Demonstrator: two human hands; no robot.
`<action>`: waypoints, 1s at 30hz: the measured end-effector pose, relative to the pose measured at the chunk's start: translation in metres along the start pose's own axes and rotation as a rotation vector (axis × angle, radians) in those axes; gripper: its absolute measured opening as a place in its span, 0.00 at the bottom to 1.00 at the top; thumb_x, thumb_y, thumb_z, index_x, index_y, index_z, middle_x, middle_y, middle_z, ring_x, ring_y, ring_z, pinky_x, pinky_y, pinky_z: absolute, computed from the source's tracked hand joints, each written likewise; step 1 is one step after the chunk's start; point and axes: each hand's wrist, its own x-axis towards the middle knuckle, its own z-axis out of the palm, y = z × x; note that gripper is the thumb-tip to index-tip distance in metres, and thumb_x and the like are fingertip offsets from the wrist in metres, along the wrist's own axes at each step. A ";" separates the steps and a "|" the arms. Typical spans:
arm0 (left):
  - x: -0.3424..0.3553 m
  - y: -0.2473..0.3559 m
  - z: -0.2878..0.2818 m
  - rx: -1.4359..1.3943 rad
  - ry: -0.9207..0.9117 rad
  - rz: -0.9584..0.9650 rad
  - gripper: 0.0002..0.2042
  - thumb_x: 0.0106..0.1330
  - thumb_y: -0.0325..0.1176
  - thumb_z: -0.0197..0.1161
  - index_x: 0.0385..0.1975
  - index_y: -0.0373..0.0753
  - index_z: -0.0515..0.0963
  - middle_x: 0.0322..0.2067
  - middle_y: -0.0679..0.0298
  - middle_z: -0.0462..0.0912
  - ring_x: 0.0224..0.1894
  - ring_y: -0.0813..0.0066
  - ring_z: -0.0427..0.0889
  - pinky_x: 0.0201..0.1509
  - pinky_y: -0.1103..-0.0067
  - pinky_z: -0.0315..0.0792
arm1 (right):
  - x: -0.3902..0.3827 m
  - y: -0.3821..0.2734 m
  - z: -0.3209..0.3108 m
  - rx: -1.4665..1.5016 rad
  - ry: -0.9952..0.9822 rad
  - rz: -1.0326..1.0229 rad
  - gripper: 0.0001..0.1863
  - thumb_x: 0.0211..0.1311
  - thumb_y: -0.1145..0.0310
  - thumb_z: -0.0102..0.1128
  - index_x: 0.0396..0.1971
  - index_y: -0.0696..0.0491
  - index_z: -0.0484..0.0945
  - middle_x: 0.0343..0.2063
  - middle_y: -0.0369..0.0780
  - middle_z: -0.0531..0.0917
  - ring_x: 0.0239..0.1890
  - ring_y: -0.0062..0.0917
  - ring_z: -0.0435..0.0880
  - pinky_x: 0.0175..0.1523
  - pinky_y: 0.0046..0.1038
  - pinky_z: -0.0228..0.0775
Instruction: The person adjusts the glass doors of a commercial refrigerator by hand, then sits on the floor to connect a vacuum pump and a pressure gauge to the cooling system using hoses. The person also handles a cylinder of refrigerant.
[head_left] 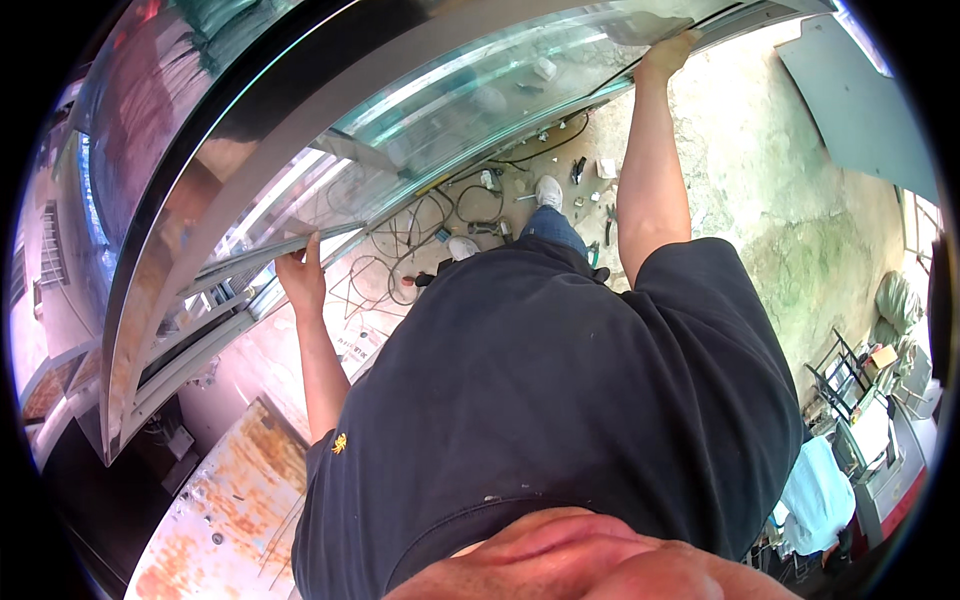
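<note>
A long glass pane stretches across the upper part of the view, along the front of a large glass-sided cabinet with a dark curved frame. My arms are spread wide. At the pane's near-left end my left hand pinches its edge, with a finger pointing up along the glass. Farther away on the right, my right hand is closed over the edge at the other end; its fingertips are partly hidden. Whether the pane rests in the cabinet's metal rail cannot be told.
Loose cables, pliers and other small tools and scraps lie on the floor around my shoes. A rust-stained pale panel stands at lower left. Folded metal stands and a light-blue cloth are at right.
</note>
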 end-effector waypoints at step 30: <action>-0.053 -0.139 -0.222 0.531 1.027 -0.076 0.39 0.51 0.44 0.79 0.58 0.31 0.67 0.58 0.48 0.65 0.62 0.54 0.66 0.64 0.65 0.66 | -0.303 -0.097 0.119 -0.021 -0.322 0.287 0.41 0.76 0.41 0.35 0.72 0.60 0.46 0.68 0.49 0.57 0.69 0.37 0.60 0.75 0.38 0.53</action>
